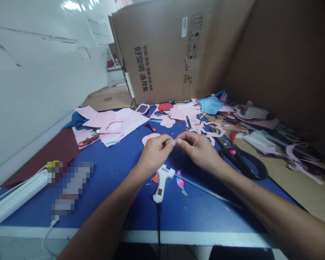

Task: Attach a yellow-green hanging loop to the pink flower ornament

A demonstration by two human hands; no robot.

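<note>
In the head view, the left hand [155, 155] and the right hand [199, 150] pinch a thin greenish strip [169, 142] with their fingertips, above the middle of the blue tabletop [116, 177]. It seems light and easy to bend, so it is better held near its ends. A white glue gun [162, 182] lies just below the hands.

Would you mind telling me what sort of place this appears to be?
It looks like a makeshift craft workspace: a glue gun and scissors lie on a blue table among pink paper cutouts, beside a cardboard box.
</note>
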